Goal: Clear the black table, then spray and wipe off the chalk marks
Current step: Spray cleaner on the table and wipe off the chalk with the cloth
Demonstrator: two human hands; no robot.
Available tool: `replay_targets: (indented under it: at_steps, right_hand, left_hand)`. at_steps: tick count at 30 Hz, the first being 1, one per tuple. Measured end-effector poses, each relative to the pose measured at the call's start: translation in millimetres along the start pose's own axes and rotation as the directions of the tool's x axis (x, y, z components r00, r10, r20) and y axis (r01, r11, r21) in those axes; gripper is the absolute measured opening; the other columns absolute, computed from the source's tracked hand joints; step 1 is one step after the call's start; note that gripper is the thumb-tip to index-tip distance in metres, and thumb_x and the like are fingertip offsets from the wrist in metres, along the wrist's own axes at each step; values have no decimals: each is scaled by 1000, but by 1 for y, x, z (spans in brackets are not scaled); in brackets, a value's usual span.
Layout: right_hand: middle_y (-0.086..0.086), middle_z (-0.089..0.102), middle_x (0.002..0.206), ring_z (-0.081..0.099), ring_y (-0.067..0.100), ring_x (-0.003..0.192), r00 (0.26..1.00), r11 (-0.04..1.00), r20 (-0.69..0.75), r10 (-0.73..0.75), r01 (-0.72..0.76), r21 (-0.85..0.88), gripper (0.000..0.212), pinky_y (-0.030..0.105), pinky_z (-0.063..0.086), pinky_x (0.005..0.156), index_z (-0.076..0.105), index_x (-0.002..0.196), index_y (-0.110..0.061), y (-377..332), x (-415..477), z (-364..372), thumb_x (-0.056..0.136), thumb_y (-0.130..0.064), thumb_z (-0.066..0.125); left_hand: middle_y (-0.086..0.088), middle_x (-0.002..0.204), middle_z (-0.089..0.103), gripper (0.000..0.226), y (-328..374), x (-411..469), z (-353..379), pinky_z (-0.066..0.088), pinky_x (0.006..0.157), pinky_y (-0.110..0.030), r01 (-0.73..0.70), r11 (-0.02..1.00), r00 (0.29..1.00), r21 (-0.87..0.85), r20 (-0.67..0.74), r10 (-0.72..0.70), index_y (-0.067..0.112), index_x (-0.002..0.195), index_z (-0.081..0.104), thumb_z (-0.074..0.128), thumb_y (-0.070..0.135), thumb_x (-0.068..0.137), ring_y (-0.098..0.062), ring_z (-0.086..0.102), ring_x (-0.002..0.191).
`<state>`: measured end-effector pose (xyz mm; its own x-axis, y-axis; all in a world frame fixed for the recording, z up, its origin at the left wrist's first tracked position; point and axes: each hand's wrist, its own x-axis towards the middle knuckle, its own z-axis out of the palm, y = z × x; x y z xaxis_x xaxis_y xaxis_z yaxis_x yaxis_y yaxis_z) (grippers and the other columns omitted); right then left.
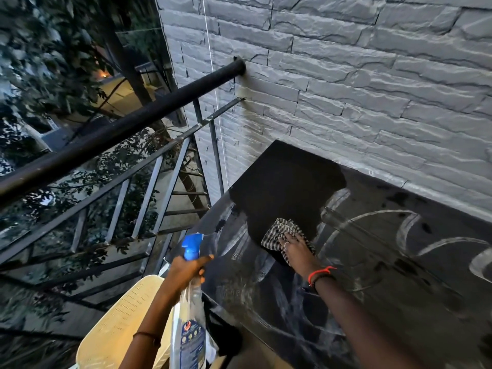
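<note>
Beside railing, left hand gripping spray bottle, right hand seemingly flat, pressing cloth.

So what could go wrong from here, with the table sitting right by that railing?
Three things, possibly. The spray bottle in the left hand hangs off the black table edge near the railing; a slip might send it over. The checked cloth under the right hand could smear wet chalk marks into the wiped patch. The yellow chair crowds the left arm.
</note>
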<state>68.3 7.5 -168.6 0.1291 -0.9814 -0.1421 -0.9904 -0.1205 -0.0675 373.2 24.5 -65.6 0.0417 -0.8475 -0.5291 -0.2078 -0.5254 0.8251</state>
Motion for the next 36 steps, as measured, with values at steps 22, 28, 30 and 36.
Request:
replay_targets:
  at_steps: [22,28,30,36]
  right_hand:
    - [13,47,138,29,22,137,999,998,-34,18,-16,65,51,36,19,112,34,142,-9,-48,-12,-12,91,-8,40]
    - [3,67,117,51,17,124,959,959,6,-282,282,-35,52,39,36,108,60,124,-10,-134,-58,27,72,-13,61]
    - [-8,70,108,54,15,119,940,930,11,-341,339,-142,45,36,39,106,70,108,-18,-143,-88,41,71,-21,45]
    - [-8,62,125,52,16,122,979,991,163,-123,131,-42,48,24,-5,116,62,119,-31,-89,-132,55,78,-27,38]
  left_hand:
    - [-1,44,52,19,-108,-93,25,40,42,-21,106,977,949,184,276,-154,8,70,59,75,9,80,-10,44,36]
    - [-3,43,51,26,-104,-77,-12,38,43,-20,104,979,976,176,170,-135,7,67,55,76,13,80,-12,45,35]
    - [-7,48,53,27,-100,-76,-23,39,48,-23,91,987,978,132,173,-114,5,71,57,79,20,76,-16,47,42]
    - [-7,50,51,20,-92,-72,-40,42,45,-21,41,996,981,74,184,-54,3,77,57,72,15,84,-15,46,43]
